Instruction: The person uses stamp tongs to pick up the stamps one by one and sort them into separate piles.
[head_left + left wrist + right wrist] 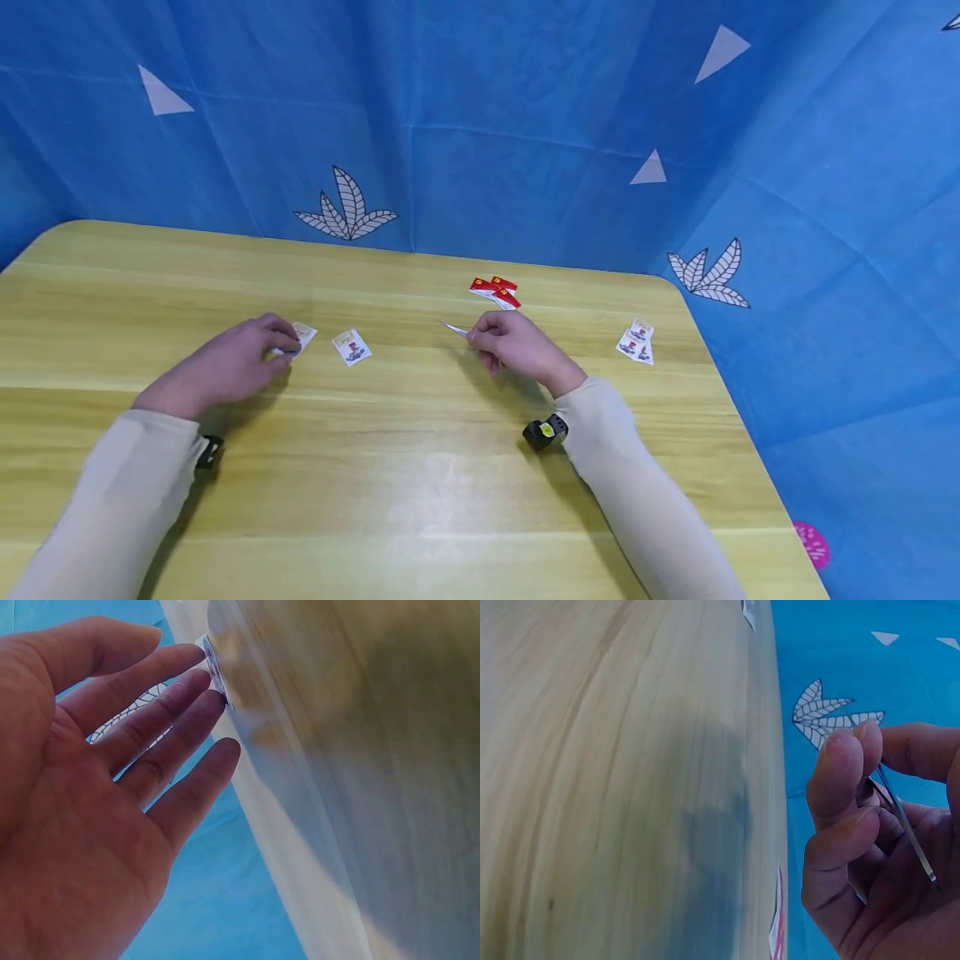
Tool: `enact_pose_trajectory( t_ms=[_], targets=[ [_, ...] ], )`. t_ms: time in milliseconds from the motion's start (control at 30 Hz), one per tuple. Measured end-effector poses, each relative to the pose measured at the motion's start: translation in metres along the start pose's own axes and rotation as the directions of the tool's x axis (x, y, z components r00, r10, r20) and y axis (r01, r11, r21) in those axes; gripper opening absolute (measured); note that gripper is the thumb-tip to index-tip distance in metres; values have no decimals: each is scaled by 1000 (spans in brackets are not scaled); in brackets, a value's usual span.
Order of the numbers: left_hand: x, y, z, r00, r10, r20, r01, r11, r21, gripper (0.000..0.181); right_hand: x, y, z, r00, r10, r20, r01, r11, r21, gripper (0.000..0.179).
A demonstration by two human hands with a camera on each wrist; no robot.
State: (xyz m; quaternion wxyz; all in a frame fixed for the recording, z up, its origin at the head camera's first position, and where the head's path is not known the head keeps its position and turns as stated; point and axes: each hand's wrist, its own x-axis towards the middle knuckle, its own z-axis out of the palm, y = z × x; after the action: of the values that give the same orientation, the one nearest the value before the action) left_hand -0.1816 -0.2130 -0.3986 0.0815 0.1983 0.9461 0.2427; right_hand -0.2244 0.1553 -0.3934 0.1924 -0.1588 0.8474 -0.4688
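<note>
My left hand [240, 362] is at the left of the table, its fingers extended and fingertips touching a small white printed card [306, 332]. In the left wrist view that card [216, 671] shows nearly edge-on beyond the fingertips [196, 654]. A similar printed card [352, 347] lies flat just right of this hand. Above the table's middle, my right hand [517, 342] pinches a thin card [454, 330] between thumb and fingers. The right wrist view shows this card [909, 825] edge-on, so its printed face is hidden.
Several red-and-white cards [495, 290] overlap beyond my right hand. A small overlapping pile of white printed cards [636, 342] lies near the table's right edge. A blue patterned cloth [480, 125] hangs behind and right of the wooden table [405, 483].
</note>
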Motion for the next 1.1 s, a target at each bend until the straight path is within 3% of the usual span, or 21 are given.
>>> enact_pose_trajectory(
  t_ms=[833,1100],
  targets=[
    [2,-2,0,1000,-3,4,3,1000,-19,26,21,-20,32,999,-51,1,51,996,-75,20],
    [3,1,0,1000,-12,13,11,999,40,25,27,-28,44,999,-46,16,47,997,-65,22]
  ],
)
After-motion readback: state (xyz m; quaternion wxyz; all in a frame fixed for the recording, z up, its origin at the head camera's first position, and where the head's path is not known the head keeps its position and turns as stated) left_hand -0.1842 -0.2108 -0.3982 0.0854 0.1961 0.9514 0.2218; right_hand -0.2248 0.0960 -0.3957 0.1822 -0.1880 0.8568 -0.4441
